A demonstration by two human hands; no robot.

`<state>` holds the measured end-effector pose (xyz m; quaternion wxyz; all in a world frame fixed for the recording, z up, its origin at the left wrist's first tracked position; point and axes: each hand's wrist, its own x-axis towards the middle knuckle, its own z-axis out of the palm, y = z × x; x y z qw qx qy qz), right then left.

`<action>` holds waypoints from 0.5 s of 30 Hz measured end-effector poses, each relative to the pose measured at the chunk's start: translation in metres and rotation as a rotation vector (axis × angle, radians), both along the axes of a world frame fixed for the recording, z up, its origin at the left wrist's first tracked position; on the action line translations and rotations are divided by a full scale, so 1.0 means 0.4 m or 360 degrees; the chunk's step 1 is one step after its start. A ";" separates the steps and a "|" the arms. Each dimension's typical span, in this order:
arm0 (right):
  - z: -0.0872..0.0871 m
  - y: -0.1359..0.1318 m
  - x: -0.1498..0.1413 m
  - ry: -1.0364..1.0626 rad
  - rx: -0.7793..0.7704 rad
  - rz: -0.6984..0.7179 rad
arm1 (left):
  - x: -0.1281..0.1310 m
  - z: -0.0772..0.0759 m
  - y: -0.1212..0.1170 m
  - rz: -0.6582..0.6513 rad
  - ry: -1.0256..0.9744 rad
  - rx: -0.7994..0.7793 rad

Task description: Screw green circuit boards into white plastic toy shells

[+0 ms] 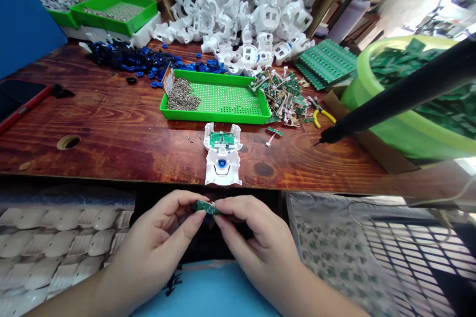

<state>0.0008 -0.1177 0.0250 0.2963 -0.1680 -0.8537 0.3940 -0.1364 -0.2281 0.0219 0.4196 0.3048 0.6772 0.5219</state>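
Note:
Between my two hands is a small green circuit board (207,206), held just in front of the table's edge. My left hand (163,233) pinches its left end with thumb and forefinger. The right end is gripped by the fingertips of my right hand (253,233). Part of the board is covered by my fingers. Beyond them on the table lies a white plastic housing (223,171) with a blue button piece. Touching its far side is another white shell (207,139) with a green board (222,139) inside.
A green tray (223,118) of small screws (182,95) stands behind the shells. To its right lie piled small boards with wires (286,96) and yellow-handled pliers (323,111). A black pen-like tool (390,94) juts in from the right. White shells (238,20) heap up at the back.

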 end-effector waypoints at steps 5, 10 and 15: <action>0.006 -0.005 0.000 0.0010 0.0240 -0.0031 | 0.008 0.007 -0.005 0.0064 -0.0007 0.0050; 0.003 -0.009 -0.003 0.0014 0.0236 -0.0071 | 0.015 0.020 0.009 0.0129 -0.0228 0.0010; 0.002 -0.016 -0.003 -0.0029 0.0236 -0.0113 | 0.014 0.022 0.012 0.0131 -0.0348 -0.0014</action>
